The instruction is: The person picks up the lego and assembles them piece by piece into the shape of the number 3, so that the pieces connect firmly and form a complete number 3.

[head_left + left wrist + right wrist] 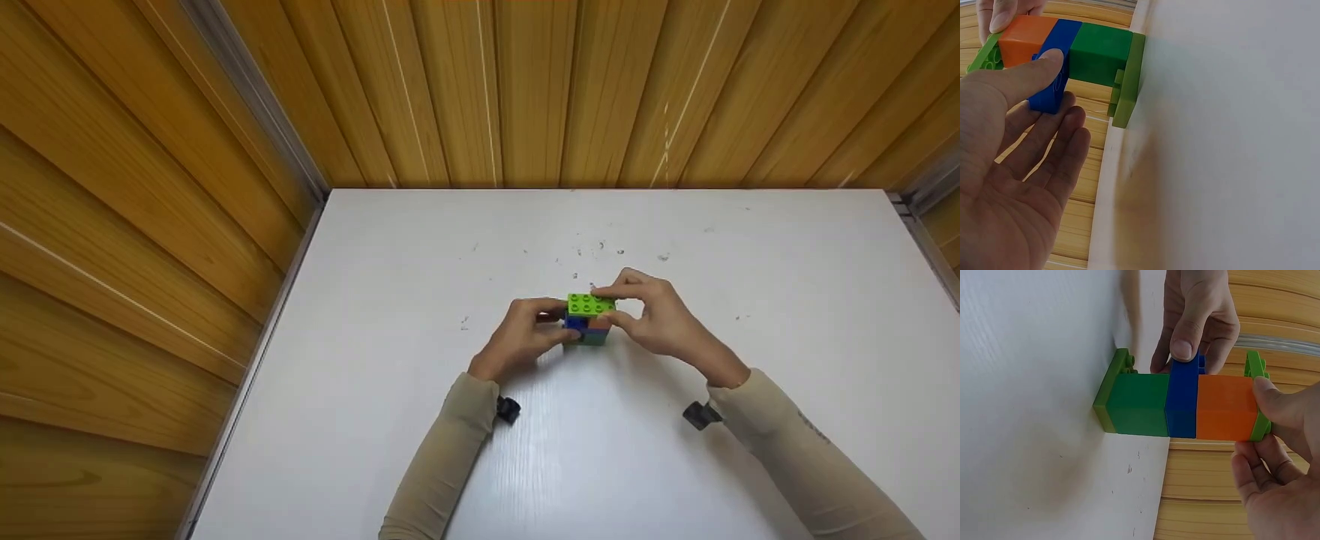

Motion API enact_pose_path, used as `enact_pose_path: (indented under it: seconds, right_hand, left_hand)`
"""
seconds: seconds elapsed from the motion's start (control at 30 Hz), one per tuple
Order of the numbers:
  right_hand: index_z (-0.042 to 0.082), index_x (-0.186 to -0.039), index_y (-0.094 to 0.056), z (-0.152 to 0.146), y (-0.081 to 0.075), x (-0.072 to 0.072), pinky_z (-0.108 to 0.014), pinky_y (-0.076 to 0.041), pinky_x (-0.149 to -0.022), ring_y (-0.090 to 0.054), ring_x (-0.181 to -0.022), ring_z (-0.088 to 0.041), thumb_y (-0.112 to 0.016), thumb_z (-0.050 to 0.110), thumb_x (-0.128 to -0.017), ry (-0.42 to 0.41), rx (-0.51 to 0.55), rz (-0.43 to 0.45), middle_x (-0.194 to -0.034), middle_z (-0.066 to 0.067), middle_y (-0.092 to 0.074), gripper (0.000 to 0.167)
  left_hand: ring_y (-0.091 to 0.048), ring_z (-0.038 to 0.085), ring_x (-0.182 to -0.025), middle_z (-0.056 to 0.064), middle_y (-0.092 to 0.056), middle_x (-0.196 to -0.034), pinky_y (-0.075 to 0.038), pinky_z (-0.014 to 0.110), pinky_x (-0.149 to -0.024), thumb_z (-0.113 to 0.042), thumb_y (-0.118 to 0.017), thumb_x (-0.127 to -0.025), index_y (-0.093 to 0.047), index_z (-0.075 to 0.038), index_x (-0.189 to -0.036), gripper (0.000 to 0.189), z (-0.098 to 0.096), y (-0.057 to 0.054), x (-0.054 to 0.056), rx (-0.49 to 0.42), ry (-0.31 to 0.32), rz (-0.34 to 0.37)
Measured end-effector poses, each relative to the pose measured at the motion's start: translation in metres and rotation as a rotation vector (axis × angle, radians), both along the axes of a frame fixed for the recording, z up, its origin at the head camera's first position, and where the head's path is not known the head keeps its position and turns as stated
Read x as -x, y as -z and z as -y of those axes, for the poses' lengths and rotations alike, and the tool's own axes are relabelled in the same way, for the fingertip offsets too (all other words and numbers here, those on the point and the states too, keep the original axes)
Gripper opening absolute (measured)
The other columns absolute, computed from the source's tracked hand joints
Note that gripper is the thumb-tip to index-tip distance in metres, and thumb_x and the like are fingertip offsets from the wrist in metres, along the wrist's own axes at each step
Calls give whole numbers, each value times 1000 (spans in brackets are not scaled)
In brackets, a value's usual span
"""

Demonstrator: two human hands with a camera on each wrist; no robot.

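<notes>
A small tower of toy building bricks stands on the white table (360, 315). From the bottom it has a flat olive-green plate (1108, 392), a dark green block (1140, 405), a blue brick (1182, 402), an orange block (1224, 408) and a lime-green studded plate (582, 304) on top. My left hand (521, 330) pinches the blue brick, thumb on the near side, fingers behind. With thumb and fingertips my right hand (664, 319) holds the right end of the lime-green plate, which lies over the orange block. To the left, the blue brick and lime-green plate jut past the blocks.
Wood-patterned panels (525, 90) rise behind the table and along its left side (112, 262). Small dark marks (600, 246) dot the tabletop beyond the bricks. Black wrist cameras (508, 410) sit at both sleeves, above the table.
</notes>
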State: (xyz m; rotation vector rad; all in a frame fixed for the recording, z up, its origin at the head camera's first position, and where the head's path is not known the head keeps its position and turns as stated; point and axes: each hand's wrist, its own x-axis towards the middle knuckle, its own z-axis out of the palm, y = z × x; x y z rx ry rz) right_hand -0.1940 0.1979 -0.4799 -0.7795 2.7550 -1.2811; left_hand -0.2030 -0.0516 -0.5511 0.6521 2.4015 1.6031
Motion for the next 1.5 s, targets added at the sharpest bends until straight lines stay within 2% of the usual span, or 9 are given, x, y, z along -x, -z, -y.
enact_pose_path:
  seconds: [0.2, 0.27, 0.47, 0.53, 0.67, 0.77, 1.07, 1.33, 1.5]
  right_hand:
    - [8, -128, -79, 3, 1, -1, -20, -44, -81, -58, -94, -16, -86, 6, -90, -4, -4, 14, -100, 0, -66, 39]
    - [8, -129, -78, 2, 3, -2, -20, -48, -86, -63, -100, -17, -87, 7, -90, 4, -4, 16, -103, 0, -67, 40]
    - [11, -132, -76, -2, 8, -5, -46, -58, -101, -70, -115, -23, -87, 5, -89, 15, 13, -5, -116, -1, -72, 44]
    - [12, -132, -76, -2, 9, -5, -43, -58, -99, -69, -113, -22, -87, 5, -89, 11, 21, -16, -119, -1, -73, 44]
    - [12, -130, -77, -3, 12, -6, -23, -54, -94, -67, -110, -18, -90, 10, -87, 13, 33, -36, -120, 1, -74, 45]
    - [11, -130, -77, -3, 14, -6, -18, -53, -94, -67, -110, -17, -91, 12, -86, 11, 43, -48, -120, 1, -74, 46]
    - [11, -127, -77, -3, 17, -5, -22, -55, -93, -68, -113, -16, -93, 13, -84, 21, 49, -77, -122, 0, -75, 46]
    - [10, -130, -75, -3, 19, -6, -50, -61, -95, -67, -112, -16, -92, 17, -86, 31, 55, -66, -123, -1, -75, 48]
    - [9, -132, -74, -4, 20, -6, -36, -60, -95, -66, -113, -17, -92, 17, -86, 40, 41, -59, -124, -2, -75, 50]
  left_hand:
    - [-70, 8, -119, 1, -76, -128, -55, 22, -105, -14, -84, -95, -75, -10, -132, 39, 3, 0, -2, -3, -14, 15]
    - [-70, 8, -118, 2, -76, -128, -55, 22, -105, -13, -83, -95, -75, -9, -132, 38, 2, 1, -3, -3, -13, 12]
    - [-70, 7, -117, 2, -77, -126, -55, 21, -105, -13, -83, -95, -75, -9, -131, 38, -1, 1, -4, -5, -6, 8]
    - [-71, 7, -117, 2, -77, -126, -55, 21, -105, -13, -83, -95, -76, -8, -131, 38, -1, 1, -3, -7, -8, 7]
    - [-71, 7, -116, 3, -77, -126, -55, 21, -105, -13, -83, -95, -75, -8, -132, 38, -1, 1, -3, -8, -6, 10]
    - [-70, 7, -117, 2, -77, -127, -55, 21, -105, -13, -83, -95, -75, -8, -132, 38, -1, 1, -3, -8, -6, 18]
    - [-69, 5, -117, -3, -76, -127, -55, 21, -105, -16, -85, -94, -76, -13, -132, 39, 0, 0, -3, 0, -4, 19]
    - [-69, 6, -117, -1, -76, -127, -54, 21, -106, -14, -84, -94, -76, -11, -132, 38, -1, -2, -2, -2, 1, 12]
    - [-70, 7, -117, 0, -76, -127, -55, 24, -107, -13, -84, -95, -76, -11, -132, 38, 0, -2, -1, -9, 8, 9]
